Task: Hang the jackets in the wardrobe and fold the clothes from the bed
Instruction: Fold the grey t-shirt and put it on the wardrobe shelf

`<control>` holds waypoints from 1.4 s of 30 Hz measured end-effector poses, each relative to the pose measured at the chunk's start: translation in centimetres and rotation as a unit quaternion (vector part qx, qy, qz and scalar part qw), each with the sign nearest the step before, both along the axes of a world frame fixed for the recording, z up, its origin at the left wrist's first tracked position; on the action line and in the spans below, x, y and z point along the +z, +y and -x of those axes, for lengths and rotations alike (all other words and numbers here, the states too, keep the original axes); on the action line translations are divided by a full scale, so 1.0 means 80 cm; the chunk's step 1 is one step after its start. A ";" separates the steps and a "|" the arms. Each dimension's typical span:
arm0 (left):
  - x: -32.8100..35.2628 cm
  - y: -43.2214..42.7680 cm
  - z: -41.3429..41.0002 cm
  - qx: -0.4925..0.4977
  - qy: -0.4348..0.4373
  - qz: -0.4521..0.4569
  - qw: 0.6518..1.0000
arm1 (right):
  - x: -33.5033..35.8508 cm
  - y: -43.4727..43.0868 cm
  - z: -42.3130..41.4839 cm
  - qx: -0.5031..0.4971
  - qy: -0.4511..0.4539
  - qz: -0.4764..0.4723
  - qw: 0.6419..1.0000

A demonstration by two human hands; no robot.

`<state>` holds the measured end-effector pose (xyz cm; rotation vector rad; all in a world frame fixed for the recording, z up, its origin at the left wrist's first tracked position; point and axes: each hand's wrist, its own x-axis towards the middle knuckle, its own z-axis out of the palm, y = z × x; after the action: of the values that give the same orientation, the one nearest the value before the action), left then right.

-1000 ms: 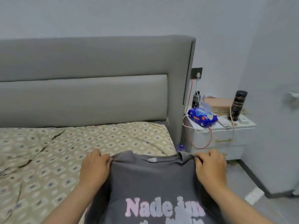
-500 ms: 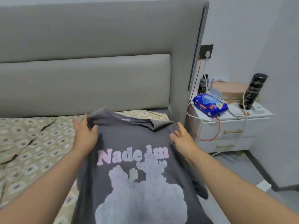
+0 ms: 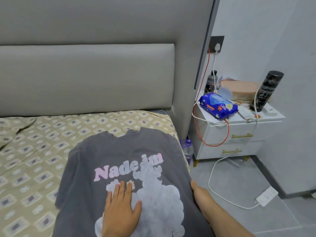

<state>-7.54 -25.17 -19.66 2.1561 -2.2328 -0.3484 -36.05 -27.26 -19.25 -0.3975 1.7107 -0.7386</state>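
The grey T-shirt (image 3: pixel 123 151) lay print side up on the bed (image 3: pixel 42 151), with its collar toward the headboard (image 3: pixel 85 74) and its right side at the very edge of the mattress. Our left hand (image 3: pixel 121 209) rested flat on the white print, fingers straight and gripping nothing. Our right hand (image 3: pixel 196 189) was at the right border of the shirt, but the cloth hid its fingers, so we could not tell whether they held anything. We judged that the folding was not yet begun. The danger was on the right. A careless pull there could drag the shirt off the mattress to the floor, where a water bottle (image 3: pixel 187 149) stood beside the nightstand (image 3: pixel 239 130).
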 end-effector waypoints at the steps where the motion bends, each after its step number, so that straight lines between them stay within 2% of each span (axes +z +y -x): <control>1: -0.001 -0.001 0.001 -0.007 -0.006 -0.012 1.000 | 0.002 -0.008 -0.003 -0.023 -0.022 -0.008 0.999; 5: -0.005 -0.004 0.002 -0.010 -0.025 -0.017 0.999 | 0.004 -0.037 -0.011 -0.145 -0.123 -0.004 0.982; 9: -0.008 0.000 0.001 0.007 -0.022 0.009 1.000 | 0.008 -0.060 0.006 -0.182 -0.165 -0.014 0.969; 11: -0.007 0.002 0.002 0.009 -0.025 0.016 1.000 | 0.023 -0.071 0.018 -0.215 -0.193 0.020 0.957; 15: -0.010 0.004 0.002 0.004 -0.032 0.025 0.999 | 0.025 -0.096 0.067 -0.303 -0.177 0.090 0.932; 18: -0.014 0.003 0.002 0.002 -0.031 0.038 0.999 | 0.032 -0.093 0.065 -0.318 -0.120 0.123 0.932; 19: -0.014 0.003 0.002 -0.001 -0.032 0.037 0.999 | 0.037 -0.093 0.056 -0.305 -0.080 0.143 0.938; 22: -0.016 0.002 0.002 -0.003 -0.039 0.056 0.998 | 0.070 -0.094 0.011 -0.205 0.134 0.241 0.939; 24: -0.019 0.002 0.002 -0.003 -0.040 0.072 0.997 | 0.091 -0.088 -0.036 -0.028 0.271 0.298 0.915; 25: -0.020 0.003 0.002 -0.004 -0.041 0.078 0.996 | 0.091 -0.083 -0.060 0.105 0.343 0.291 0.887; 26: -0.019 0.004 0.002 -0.005 -0.041 0.079 0.996 | 0.084 -0.079 -0.082 0.238 0.411 0.267 0.839; 27: -0.018 0.005 0.003 -0.006 -0.039 0.073 0.997 | 0.070 -0.074 -0.101 0.347 0.457 0.232 0.786; 28: -0.018 0.005 0.003 -0.008 -0.035 0.065 0.997 | 0.060 -0.064 -0.121 0.412 0.483 0.201 0.746; 30: -0.017 0.005 0.002 -0.010 -0.019 0.059 0.998 | 0.035 -0.043 -0.141 0.435 0.514 0.181 0.717; 33: -0.017 0.003 -0.001 -0.007 -0.001 0.091 0.996 | 0.007 -0.021 -0.143 0.366 0.549 0.243 0.711; 35: -0.012 0.003 0.000 -0.008 0.020 0.084 0.996 | -0.003 -0.018 -0.138 0.347 0.554 0.251 0.714; 37: -0.003 0.000 -0.001 0.029 0.110 0.077 0.991 | -0.004 -0.015 -0.138 0.353 0.534 0.238 0.731; 39: 0.029 -0.009 -0.016 0.100 0.258 0.101 0.956 | -0.001 -0.015 -0.140 0.347 0.540 0.246 0.726; 40: 0.047 -0.017 -0.033 0.135 0.288 0.134 0.939 | 0.000 -0.016 -0.140 0.344 0.545 0.247 0.723; 42: 0.077 -0.041 -0.080 0.234 0.210 0.220 0.923 | -0.001 -0.018 -0.142 0.338 0.546 0.249 0.725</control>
<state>-1.13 -28.44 -13.51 2.0316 -1.3579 -0.2311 -24.72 -28.73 -19.32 -2.0506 2.1200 -0.3657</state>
